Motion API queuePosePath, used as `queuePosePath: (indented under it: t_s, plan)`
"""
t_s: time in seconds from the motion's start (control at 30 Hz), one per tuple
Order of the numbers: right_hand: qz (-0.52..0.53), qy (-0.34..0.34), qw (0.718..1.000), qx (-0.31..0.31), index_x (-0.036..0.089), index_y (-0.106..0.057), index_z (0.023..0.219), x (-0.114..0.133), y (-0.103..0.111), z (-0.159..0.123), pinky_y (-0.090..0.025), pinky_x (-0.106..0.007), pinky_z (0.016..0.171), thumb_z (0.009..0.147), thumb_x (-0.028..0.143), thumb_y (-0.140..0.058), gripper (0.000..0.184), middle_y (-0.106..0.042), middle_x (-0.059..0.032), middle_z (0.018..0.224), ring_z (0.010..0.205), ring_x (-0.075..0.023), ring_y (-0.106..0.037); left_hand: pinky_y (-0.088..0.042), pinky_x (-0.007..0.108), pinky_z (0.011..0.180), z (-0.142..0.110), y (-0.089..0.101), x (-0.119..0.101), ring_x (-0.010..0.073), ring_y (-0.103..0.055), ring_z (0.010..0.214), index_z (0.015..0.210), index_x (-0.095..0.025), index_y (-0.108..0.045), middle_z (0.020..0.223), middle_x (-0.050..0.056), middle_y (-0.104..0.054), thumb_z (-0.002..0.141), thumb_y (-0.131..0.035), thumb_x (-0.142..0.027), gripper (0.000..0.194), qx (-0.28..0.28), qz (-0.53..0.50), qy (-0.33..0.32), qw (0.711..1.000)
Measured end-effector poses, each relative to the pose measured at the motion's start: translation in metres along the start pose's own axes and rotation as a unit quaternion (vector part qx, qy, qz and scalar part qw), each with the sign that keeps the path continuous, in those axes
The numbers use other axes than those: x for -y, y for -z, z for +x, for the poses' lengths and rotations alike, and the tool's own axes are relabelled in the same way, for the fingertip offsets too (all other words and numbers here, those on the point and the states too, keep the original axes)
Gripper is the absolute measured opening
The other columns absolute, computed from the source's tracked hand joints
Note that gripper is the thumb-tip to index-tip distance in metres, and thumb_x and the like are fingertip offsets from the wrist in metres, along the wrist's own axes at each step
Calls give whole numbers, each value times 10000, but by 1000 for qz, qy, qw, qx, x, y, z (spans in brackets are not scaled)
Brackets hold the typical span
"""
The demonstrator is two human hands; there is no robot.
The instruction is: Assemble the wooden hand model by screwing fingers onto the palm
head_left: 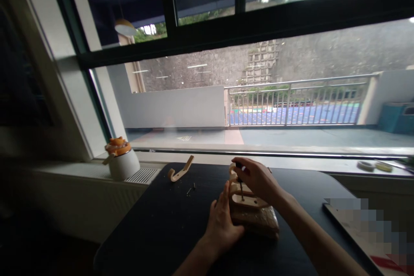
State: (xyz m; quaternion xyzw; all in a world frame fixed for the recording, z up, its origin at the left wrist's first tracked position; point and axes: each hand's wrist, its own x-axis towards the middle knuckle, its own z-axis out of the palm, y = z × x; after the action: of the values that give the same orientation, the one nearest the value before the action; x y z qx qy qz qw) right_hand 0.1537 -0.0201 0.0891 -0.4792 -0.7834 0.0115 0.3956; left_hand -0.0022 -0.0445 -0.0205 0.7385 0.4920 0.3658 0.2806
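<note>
My right hand (258, 177) is closed round the dark handle of a screwdriver (241, 190), which stands nearly upright. Its tip meets a hole or screw in the nearest pale wooden hook (248, 201); which of these cannot be made out. Several such hooks lie in a row across a brown wooden block (255, 220), partly covered by my right hand. Against the block's left side, my left hand (221, 224) grips it, fingers along the edge and thumb at the near side. A loose wooden hook (179, 175) and small screws (189, 191) lie to the left.
The dark table (155, 228) stands against a window sill. On the left sill sits a white jug with an orange lid (123, 161). Two tape rolls (366, 165) rest on the right sill. A flat, partly blurred object (359, 237) lies at the table's right edge.
</note>
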Motion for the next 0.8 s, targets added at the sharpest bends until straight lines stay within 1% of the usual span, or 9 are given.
queuePosePath:
  t_s: [0.1,0.17,0.27,0.37,0.43,0.5,0.57,0.67,0.8]
  plan:
    - [-6,-9,1000,-4,219,-671,1072,-16,-2,15,-419,-255,575,851,341,-476,319,-706,-21,751,613,-159,-617,-303,428,1096,19,-10,0,314,-422,1280,1479,-214,-103,1425,104,-431,554,-684,-197,1093,-20,15,-9,1000]
    - [-8,-11,1000,-3,203,-670,1071,-28,-4,25,-410,-256,557,848,345,-473,331,-699,-24,716,588,-160,-610,-312,414,1092,31,-20,0,310,-425,1274,1472,-195,-150,1423,106,-430,568,-673,-212,1045,-27,37,-15,999]
    - [-6,-9,1000,6,203,-674,1058,-45,-4,37,-401,-254,540,839,348,-480,327,-702,-24,716,572,-158,-602,-299,440,1090,46,-28,-7,332,-415,1265,1452,-155,-225,1414,130,-430,568,-688,-242,1001,-15,75,8,997]
    - [0,-8,1000,17,209,-670,1048,-61,2,40,-401,-245,524,843,351,-478,315,-710,-21,753,561,-148,-598,-314,465,1060,60,-13,-20,344,-454,1214,1419,-201,-307,1346,117,-492,537,-756,-323,997,30,69,25,997]
    - [3,-17,999,28,208,-665,1048,-69,9,39,-400,-243,511,848,375,-480,320,-708,-20,749,554,-148,-598,-415,406,953,74,9,-31,312,-533,1096,1341,-245,-436,1215,82,-574,482,-811,-427,955,123,34,2,992]
    - [2,-33,998,48,212,-664,1061,-72,17,36,-401,-247,511,847,401,-492,334,-699,-16,707,553,-156,-602,-469,333,785,94,32,-43,249,-586,904,1181,-231,-595,1062,59,-617,509,-795,-496,749,186,25,3,982]
    - [6,-36,997,68,217,-664,1077,-72,25,35,-416,-252,538,850,392,-498,331,-696,-16,696,564,-160,-611,-442,276,715,116,46,-54,188,-569,795,1008,-184,-677,889,27,-628,603,-744,-482,508,199,20,-18,980]
    - [28,-20,996,83,228,-674,1074,-69,33,35,-449,-259,601,873,376,-476,318,-717,-45,851,651,-165,-641,-394,218,611,142,46,-67,125,-520,669,889,-151,-695,727,-9,-594,676,-694,-411,336,230,-22,-46,972]
    - [36,-23,995,87,247,-680,1085,-68,38,32,-475,-275,652,879,387,-478,320,-723,-53,909,758,-196,-659,-377,203,571,148,30,-70,104,-487,611,848,-144,-706,656,-24,-571,676,-685,-348,267,215,-57,-60,973]
